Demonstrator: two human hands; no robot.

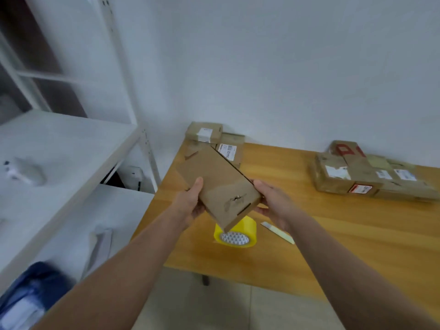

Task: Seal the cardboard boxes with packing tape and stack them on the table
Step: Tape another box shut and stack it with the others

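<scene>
I hold a flat brown cardboard box (216, 184) tilted in the air above the wooden table (333, 234). My left hand (190, 203) grips its left edge with the thumb on top. My right hand (273, 203) grips its right edge from the side and below. A yellow roll of packing tape (242, 234) lies on the table right under the box's near corner. Two labelled boxes (219, 139) sit at the table's far left corner. Several more boxes (366, 175) lie grouped at the far right.
A pale utility knife (277, 232) lies on the table right of the tape. White metal shelving (71, 151) stands to the left, with a blue bag (35, 289) at its foot. A white wall runs behind the table.
</scene>
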